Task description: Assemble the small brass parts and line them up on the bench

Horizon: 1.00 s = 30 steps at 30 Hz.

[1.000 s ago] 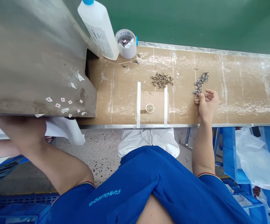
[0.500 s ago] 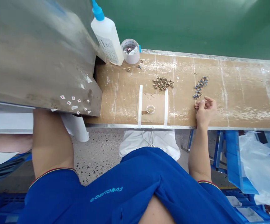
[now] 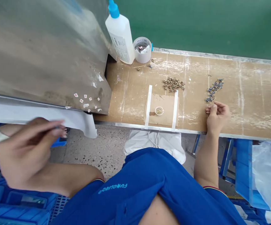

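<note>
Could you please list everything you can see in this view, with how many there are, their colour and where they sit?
Squeeze bottle: one, white with blue cap, bench back.
Round tub of scraps: one, white, right of bottle.
Brass fittings: a heap, gold, mid-bench.
Small metal parts: a loose row, blue and silver, right of heap.
Round dish: one, pale, on taped cardboard square.
Cardboard-topped bench: one, tan, across view.
Steel panel: one, grey, left.
Labels: several, white and red, on panel.
Plastic bag: one, clear, lower right.
Left hand: one, raised, lower left, blurred.
Right hand: one, on bench, below metal parts.
</note>
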### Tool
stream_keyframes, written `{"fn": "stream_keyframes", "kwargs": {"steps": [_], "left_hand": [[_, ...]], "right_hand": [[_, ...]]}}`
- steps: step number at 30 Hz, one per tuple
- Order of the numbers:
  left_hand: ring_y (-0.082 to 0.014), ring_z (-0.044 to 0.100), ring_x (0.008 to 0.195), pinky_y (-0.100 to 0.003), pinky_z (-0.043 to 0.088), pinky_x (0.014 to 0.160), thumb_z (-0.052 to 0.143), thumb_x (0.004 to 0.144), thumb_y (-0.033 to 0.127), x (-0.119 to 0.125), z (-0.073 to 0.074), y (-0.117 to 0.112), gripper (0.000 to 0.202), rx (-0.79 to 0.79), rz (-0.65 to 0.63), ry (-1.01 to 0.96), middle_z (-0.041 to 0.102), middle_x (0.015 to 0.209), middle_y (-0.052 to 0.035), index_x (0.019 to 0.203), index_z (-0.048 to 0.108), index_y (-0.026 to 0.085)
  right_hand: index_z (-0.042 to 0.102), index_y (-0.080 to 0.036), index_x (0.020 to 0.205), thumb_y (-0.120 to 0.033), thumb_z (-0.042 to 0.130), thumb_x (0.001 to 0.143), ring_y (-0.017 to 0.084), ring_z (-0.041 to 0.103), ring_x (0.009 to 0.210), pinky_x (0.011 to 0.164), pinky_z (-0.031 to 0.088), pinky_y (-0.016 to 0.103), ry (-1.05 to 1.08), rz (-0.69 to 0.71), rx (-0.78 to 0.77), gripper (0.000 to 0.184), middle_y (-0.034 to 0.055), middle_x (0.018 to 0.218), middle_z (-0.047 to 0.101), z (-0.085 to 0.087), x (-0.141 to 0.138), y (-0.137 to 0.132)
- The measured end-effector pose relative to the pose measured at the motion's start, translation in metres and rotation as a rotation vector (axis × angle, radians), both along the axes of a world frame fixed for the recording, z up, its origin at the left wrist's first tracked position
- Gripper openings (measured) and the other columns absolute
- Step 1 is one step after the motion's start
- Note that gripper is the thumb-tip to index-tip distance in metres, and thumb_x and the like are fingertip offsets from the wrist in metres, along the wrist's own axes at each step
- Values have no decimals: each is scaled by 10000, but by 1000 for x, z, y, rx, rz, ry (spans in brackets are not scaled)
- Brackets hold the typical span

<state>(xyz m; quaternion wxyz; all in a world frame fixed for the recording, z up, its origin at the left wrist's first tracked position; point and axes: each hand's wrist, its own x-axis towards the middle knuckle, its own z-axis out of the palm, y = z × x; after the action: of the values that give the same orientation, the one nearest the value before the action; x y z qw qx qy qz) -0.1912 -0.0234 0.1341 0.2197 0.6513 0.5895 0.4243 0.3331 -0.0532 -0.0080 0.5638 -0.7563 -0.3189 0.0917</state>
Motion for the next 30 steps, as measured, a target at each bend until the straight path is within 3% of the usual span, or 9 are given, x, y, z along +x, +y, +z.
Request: {"fn": "stream_keyframes", "kwargs": {"steps": [2,5,8,11,17,19,24,26,30], "left_hand": [[-155,640,581,-276,494,455,768,752,169,12,-2,-13,288,-8,-369,-34,712,667,24,879,826,421],[-129,651,580,-241,526,457,724,860,169,48,-20,-7,281,-157,-657,-223,725,696,8,964,818,413],[-137,697,654,-243,597,544,827,822,314,92,-48,13,101,-396,-637,-405,764,790,-41,918,826,282],[-169,741,706,-296,663,654,859,776,423,127,-72,26,284,-549,-596,-514,783,859,-87,904,806,175],[-148,721,697,-271,641,660,807,809,389,162,-104,34,271,-559,-611,-534,754,812,-72,881,769,131],[-137,703,722,-247,607,640,784,819,345,170,-111,36,208,-519,-670,-520,743,845,-72,850,766,140],[-141,664,770,-248,534,655,719,858,258,178,-121,33,107,-409,-710,-365,732,858,-69,845,765,162],[-135,645,719,-248,510,627,694,880,265,176,-123,31,127,-411,-707,-337,729,828,-65,860,756,156],[-136,637,704,-249,490,612,678,896,297,173,-124,30,165,-395,-722,-331,731,828,-68,856,745,152]], "right_hand": [[577,-252,853,-461,662,819,167,587,562,573,515,343,9,-12,1,227,18,674,625,2,-1,1],[585,-259,813,-343,647,808,167,576,550,574,498,351,21,-20,1,105,37,654,623,5,-3,3],[587,-264,791,-310,626,808,164,568,541,571,492,352,14,-28,-15,63,38,644,617,5,-3,3],[586,-265,797,-331,628,809,160,576,552,576,499,344,8,-23,-24,79,41,660,627,5,-2,2],[596,-234,847,-463,669,802,152,578,542,538,496,316,13,-4,55,244,23,660,626,9,-20,-3],[608,-229,896,-511,654,840,151,608,580,568,519,307,7,87,46,291,10,692,642,11,-43,-5],[688,-236,1034,-434,688,872,169,676,718,666,564,323,74,630,-86,256,33,841,725,11,-114,-3],[713,-238,1004,-386,672,894,172,665,720,666,555,325,46,704,-93,189,37,843,732,12,-132,1],[731,-250,871,-328,633,935,178,629,719,647,515,326,-97,712,-59,141,36,805,708,18,-142,7]]}}
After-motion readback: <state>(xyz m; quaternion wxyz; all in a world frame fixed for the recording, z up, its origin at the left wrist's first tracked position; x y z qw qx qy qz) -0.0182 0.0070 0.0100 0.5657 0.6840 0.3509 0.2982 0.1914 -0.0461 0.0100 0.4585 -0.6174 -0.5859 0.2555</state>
